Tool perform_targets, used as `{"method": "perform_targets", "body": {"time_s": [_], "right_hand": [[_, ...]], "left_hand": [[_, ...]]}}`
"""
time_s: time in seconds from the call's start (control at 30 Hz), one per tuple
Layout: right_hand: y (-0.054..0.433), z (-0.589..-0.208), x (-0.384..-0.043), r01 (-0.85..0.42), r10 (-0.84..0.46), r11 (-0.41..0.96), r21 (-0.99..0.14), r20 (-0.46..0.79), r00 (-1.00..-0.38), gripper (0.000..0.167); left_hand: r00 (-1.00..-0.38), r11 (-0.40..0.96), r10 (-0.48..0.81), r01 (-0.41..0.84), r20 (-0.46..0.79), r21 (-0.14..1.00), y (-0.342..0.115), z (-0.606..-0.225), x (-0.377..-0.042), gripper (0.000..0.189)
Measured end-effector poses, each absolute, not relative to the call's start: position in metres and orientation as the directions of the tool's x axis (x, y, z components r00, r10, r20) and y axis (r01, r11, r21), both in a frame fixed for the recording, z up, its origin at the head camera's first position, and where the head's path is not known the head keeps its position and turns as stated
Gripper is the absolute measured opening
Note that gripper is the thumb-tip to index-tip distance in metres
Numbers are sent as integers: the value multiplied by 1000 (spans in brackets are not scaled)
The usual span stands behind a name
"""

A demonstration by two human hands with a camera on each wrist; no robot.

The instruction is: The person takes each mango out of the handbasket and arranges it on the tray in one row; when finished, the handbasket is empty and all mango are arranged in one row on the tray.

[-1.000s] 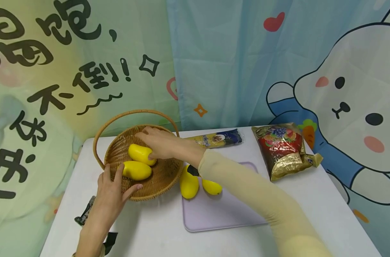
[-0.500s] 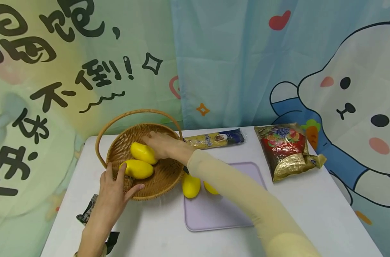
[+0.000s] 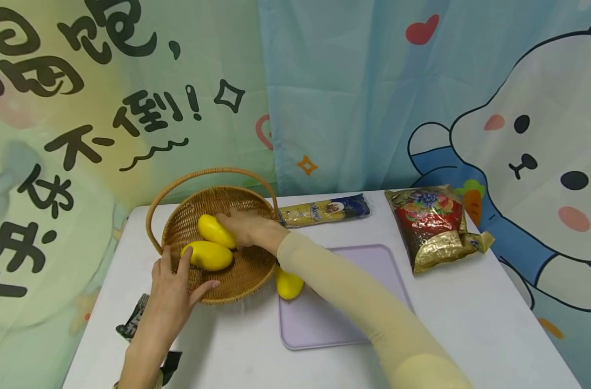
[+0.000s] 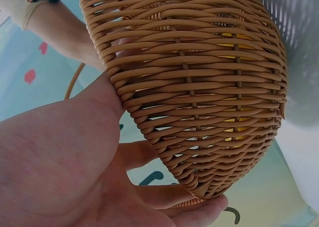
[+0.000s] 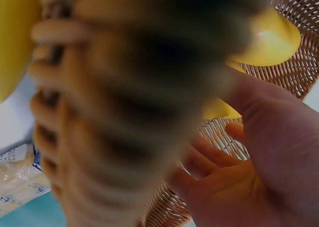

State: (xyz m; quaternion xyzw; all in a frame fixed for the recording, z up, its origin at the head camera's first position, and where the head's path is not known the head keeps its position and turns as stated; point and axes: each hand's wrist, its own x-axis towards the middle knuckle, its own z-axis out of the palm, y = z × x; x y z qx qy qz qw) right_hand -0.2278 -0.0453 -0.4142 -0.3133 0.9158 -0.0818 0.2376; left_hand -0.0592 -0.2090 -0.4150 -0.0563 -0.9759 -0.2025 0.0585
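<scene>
Two yellow mangoes lie inside a round wicker basket with an arched handle: a rear mango and a front mango. My left hand holds the basket's front-left rim, its thumb over the edge, as the left wrist view also shows. My right hand reaches into the basket and touches the rear mango, its fingers extended; the palm shows bare in the right wrist view, where blurred wicker hides part of the scene. Another mango sits on the lilac tray, partly under the right sleeve.
Behind the tray lies a long yellow and blue packet. A gold and red bag with fruit pictures stands at the back right. A small dark packet is beside the left forearm. A printed curtain hangs behind the white table.
The rear mango has turned to a steeper slant under my right hand. My right sleeve has shifted left and now covers another mango on the tray. The left hand keeps its place on the basket.
</scene>
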Motion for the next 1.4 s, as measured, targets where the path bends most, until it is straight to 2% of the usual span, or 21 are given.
{"method": "perform_targets", "body": {"time_s": [0.6, 0.9, 1.17, 1.4], "right_hand": [[-50, -406, -220, -519, -575, 816, -256, -455, -680, 102], [-54, -407, -221, -520, -581, 812, -265, -448, -679, 95], [-57, -414, -220, -482, -552, 833, -272, -458, -697, 102], [-56, -420, -221, -456, -554, 831, -319, -409, -725, 77]], "left_hand": [[-969, 915, 81, 165, 234, 368, -200, -419, -56, 88], [-962, 916, 87, 179, 258, 358, -198, -420, -55, 88], [-950, 920, 106, 206, 293, 334, -198, -421, -54, 90], [-945, 925, 115, 214, 306, 314, -197, -420, -55, 91]]}}
